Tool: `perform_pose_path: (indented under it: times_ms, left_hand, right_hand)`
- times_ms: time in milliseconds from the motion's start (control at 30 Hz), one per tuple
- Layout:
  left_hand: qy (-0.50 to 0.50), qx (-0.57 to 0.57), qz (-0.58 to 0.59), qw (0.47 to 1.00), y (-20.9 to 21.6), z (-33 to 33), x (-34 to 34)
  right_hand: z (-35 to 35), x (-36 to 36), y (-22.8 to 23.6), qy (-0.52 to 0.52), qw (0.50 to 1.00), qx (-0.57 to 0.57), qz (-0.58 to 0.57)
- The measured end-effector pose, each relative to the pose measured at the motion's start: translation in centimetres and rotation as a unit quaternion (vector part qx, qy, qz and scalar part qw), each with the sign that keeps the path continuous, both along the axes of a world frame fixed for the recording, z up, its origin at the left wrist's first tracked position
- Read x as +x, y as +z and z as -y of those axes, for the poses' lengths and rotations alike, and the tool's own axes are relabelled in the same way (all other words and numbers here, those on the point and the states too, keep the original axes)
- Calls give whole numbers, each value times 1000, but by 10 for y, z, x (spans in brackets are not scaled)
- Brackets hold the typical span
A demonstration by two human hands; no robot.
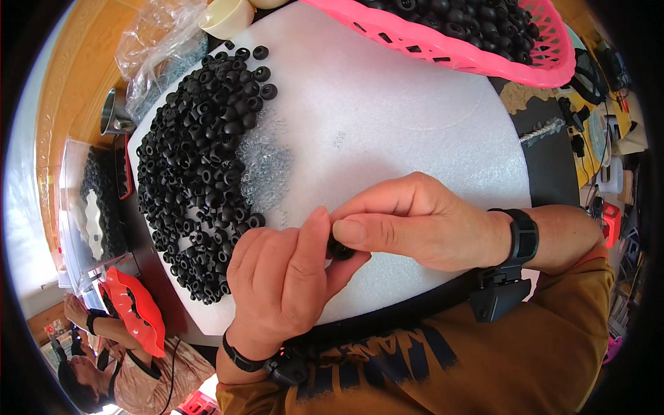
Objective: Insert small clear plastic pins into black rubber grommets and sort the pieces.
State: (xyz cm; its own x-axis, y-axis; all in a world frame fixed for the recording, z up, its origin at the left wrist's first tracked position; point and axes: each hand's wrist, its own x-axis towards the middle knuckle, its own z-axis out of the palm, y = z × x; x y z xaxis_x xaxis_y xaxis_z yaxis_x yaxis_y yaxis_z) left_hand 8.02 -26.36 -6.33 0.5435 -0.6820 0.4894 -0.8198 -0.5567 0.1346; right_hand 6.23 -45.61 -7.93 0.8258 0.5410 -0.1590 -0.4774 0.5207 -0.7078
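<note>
Close in front of me, both hands meet at one small black ring-shaped piece (pixel 338 250). My left hand (pixel 277 280) grips it from below and the left, its fingers closed. From the other side, the thumb and fingers of my right hand (pixel 422 225) pinch it; most of the piece is hidden by the fingers. Left of my hands lies a large heap of the same black pieces (pixel 197 159), rounded and with a hole. A thin patch of tiny silvery, ring-like bits (pixel 268 169) borders that heap on its right. Everything rests on a white foam sheet (pixel 415 124).
A pink basket (pixel 553 66) of black pieces stands at the far right. Cream-coloured cups (pixel 228 17) and a clear plastic bag (pixel 155 48) are at the far left. A red tray (pixel 135 315) lies at the near left, beside another person (pixel 155 377). A silvery twisted strip (pixel 543 131) lies on the right.
</note>
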Motion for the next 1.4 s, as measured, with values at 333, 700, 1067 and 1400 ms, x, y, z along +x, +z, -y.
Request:
perform_pose_path:
  times_ms: [333,700,1067,1400]
  left_hand:
    - [-20,14,-41,999,6,-5,4]
    - [-63,5,51,997,2,-3,6]
    - [-32,-20,-5,999,2,-4,1]
    - [-30,-31,-100,994,6,-4,4]
  right_hand:
    - [6,4,1,82,991,-75,79]
    - [3,0,3,45,990,-74,107]
    - [4,-3,2,34,994,-32,99]
    - [7,-2,7,43,992,-54,103]
